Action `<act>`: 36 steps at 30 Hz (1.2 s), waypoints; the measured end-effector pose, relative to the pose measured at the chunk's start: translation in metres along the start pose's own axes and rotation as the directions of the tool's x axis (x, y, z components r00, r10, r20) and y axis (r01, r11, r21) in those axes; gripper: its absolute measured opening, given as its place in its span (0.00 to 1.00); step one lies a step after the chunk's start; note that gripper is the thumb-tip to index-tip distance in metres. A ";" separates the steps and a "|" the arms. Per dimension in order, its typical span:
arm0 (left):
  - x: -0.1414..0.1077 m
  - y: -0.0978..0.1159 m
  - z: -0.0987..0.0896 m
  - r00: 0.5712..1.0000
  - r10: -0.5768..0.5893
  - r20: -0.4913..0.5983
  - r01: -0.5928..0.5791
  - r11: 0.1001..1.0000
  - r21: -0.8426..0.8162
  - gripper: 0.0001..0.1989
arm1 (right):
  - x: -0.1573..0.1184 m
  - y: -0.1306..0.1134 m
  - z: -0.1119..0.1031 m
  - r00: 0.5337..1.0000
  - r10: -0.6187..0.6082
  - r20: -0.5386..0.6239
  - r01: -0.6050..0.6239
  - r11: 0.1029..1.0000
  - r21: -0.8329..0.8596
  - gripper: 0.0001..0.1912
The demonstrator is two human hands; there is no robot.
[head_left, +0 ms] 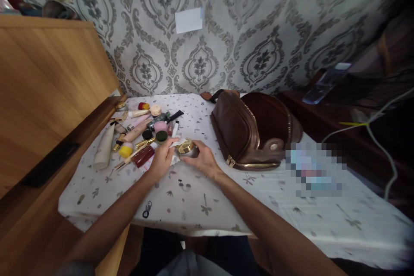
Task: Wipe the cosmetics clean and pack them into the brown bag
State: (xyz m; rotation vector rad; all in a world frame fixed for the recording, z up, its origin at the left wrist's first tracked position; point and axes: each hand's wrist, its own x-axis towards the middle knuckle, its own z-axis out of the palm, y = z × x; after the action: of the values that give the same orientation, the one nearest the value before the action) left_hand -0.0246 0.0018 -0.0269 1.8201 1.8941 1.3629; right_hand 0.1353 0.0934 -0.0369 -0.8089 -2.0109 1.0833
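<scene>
A cosmetic jar with a gold lid sits between my hands, low over the patterned cloth. My right hand has its thumb and fingers closed around the jar's right side. On the other side, my left hand pinches a white tissue against the jar; part of the tissue is hidden by the fingers. Close to my left hand lie a dark red bottle, a dark-lidded jar, a pink-lidded jar and a white tube with a black tip.
Several more cosmetics, including a large pale tube and a yellow-capped jar, spread to the left. An unzipped brown leather bag stands at right. Beyond it is a blurred-out item. A wooden panel bounds the left; patterned wall behind.
</scene>
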 end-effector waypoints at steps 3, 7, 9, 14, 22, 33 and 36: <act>0.003 0.006 -0.005 0.999 -0.029 -0.014 0.029 1.000 0.006 0.15 | 0.000 0.001 0.000 0.999 -0.035 0.023 0.037 0.998 -0.057 0.29; 0.008 0.013 -0.014 0.988 -0.080 -0.128 0.081 0.997 0.003 0.14 | -0.001 0.001 0.001 0.998 -0.045 0.041 0.046 0.999 -0.025 0.29; 0.009 0.015 -0.018 0.981 -0.116 -0.157 0.116 0.993 -0.012 0.13 | -0.002 -0.001 0.001 0.998 -0.056 0.036 0.055 0.998 0.023 0.28; 0.010 0.021 -0.021 0.986 -0.120 -0.117 0.111 0.990 -0.087 0.16 | -0.005 -0.012 -0.003 0.998 -0.025 0.054 0.011 0.970 0.244 0.28; 0.009 0.017 -0.019 0.995 -0.087 -0.047 0.083 0.993 -0.087 0.04 | -0.008 -0.020 -0.002 0.993 -0.015 0.117 -0.023 0.946 0.324 0.29; -0.007 -0.001 -0.004 0.950 0.017 0.312 -0.004 0.999 -0.044 0.25 | 0.002 -0.007 -0.013 1.000 0.017 -0.002 -0.017 0.988 0.155 0.28; -0.010 -0.002 -0.001 0.940 0.071 0.333 -0.084 0.996 0.025 0.18 | 0.005 -0.003 -0.015 0.999 0.029 -0.027 -0.025 0.987 0.161 0.29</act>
State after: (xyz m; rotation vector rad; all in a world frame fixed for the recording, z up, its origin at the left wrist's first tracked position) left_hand -0.0249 -0.0070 -0.0321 2.0129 1.6992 0.9680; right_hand 0.1439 0.1022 -0.0273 -0.7651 -1.8656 1.2244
